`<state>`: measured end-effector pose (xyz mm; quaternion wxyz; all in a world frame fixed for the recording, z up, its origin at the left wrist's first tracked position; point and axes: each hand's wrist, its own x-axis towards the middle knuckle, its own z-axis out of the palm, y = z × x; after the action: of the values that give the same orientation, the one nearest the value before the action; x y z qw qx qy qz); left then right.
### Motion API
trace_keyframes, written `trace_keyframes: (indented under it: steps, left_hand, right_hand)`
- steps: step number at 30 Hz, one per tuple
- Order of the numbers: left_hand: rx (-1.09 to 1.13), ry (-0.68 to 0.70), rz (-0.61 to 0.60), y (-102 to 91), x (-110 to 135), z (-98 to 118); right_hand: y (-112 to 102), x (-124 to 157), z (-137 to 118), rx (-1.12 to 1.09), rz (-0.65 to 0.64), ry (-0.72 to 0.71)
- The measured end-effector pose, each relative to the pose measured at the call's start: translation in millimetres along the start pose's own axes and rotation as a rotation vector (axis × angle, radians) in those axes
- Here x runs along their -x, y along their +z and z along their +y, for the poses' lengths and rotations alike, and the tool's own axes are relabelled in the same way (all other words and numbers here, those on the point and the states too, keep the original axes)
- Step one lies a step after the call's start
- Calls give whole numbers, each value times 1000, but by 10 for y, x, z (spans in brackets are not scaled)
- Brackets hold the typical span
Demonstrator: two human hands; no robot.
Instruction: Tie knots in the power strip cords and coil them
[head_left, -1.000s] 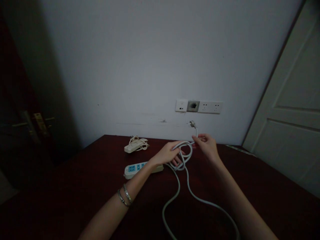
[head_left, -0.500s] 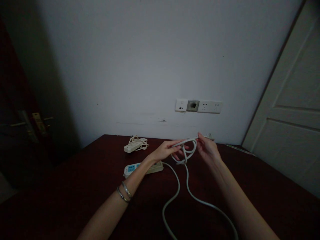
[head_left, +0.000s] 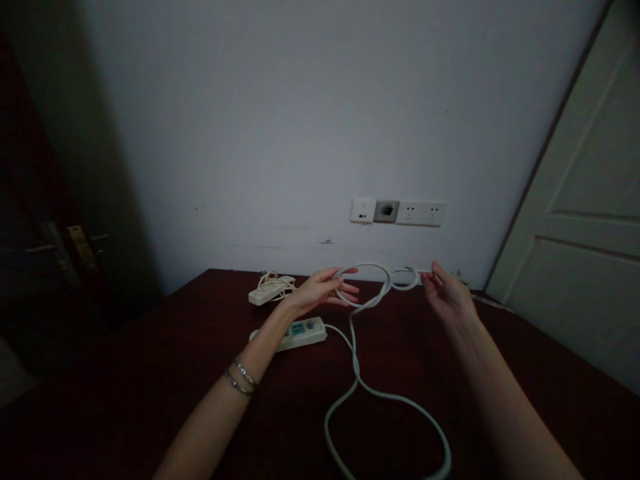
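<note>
A white power cord (head_left: 389, 395) runs from the power strip (head_left: 303, 335) with blue sockets across the table and up into loops between my hands. My left hand (head_left: 325, 288) holds the larger loop at its left side, thumb and fingers around the cord. On the right, my right hand (head_left: 447, 288) pinches the cord past a smaller loop. Beyond that hand, part of what looks like the plug (head_left: 459, 275) shows, mostly hidden. My left forearm, with two bracelets, covers part of the strip.
A second white power strip (head_left: 270, 291) lies at the back left with its cord wrapped around it. The dark red table (head_left: 200, 373) meets a wall with socket plates (head_left: 420, 213). A pale door (head_left: 585, 200) stands at right, a dark door with a handle (head_left: 83, 247) at left.
My right hand has moved right, away from the left hand, drawing the cord out. The bunched loops have spread into a larger and a smaller one. My left hand has shifted slightly left.
</note>
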<state>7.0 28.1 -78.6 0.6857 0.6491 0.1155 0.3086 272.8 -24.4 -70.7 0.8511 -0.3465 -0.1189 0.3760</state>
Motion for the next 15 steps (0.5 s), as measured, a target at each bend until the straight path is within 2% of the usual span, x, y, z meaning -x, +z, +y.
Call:
trace_keyframes:
  steps: [3, 5, 10, 12, 15]
  left_hand:
    - [47, 19, 80, -7, -97, -197]
    - [122, -21, 116, 0, -162, -366]
    - [340, -234, -5, 136, -236, -709]
    - [291, -265, -66, 209, -220, -725]
    - [53, -255, -123, 275, -166, -596]
  right_hand:
    - [134, 170, 18, -46, -40, 19]
    - [221, 288, 47, -86, -61, 34]
    - [299, 393, 87, -154, -56, 107]
    - [258, 320, 88, -139, -49, 126]
    - [132, 100, 82, -73, 4, 80]
